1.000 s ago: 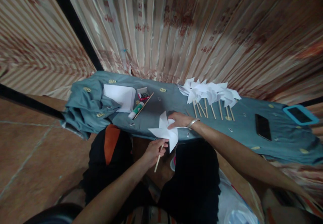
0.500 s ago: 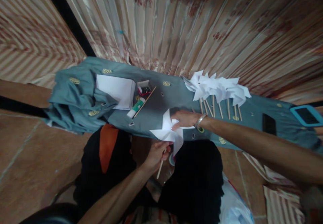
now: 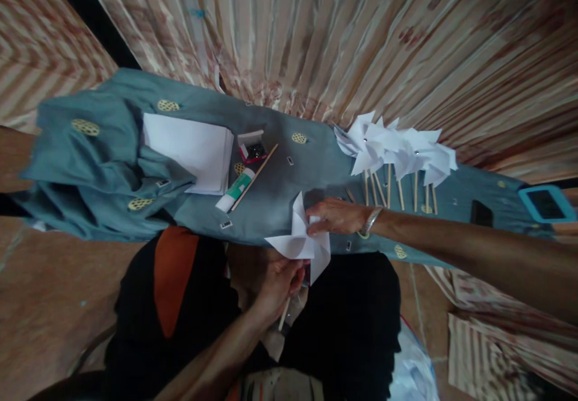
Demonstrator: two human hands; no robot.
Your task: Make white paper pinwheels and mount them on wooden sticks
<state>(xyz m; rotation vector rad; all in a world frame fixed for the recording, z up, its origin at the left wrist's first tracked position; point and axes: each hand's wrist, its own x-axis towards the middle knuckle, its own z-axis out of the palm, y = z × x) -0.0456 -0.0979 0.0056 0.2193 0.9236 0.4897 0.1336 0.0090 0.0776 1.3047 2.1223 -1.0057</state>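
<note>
A white paper pinwheel [image 3: 300, 245] is over the near edge of the cloth, above my lap. My left hand [image 3: 276, 285] is closed around its wooden stick [image 3: 284, 315], just below the paper blades; the stick's lower end pokes out under the fist. Reaching in from the right, my right hand [image 3: 338, 215] wears a silver bracelet, and its fingers are bent onto the middle of the pinwheel. The fingertips cover the centre, so any pin there is hidden.
Several pinwheels [image 3: 401, 151] lie overlapping at the back right. Left of centre are white paper sheets [image 3: 189, 154], a small box of pins [image 3: 253, 148], a glue stick [image 3: 235, 190] and a loose wooden stick [image 3: 255, 176]. Two phones, one black [image 3: 481, 214] and one blue-framed [image 3: 547, 203], lie far right.
The view has shifted and come a little closer. Both hands stay at the same pinwheel, with its blades slightly turned and my left hand a bit lower.
</note>
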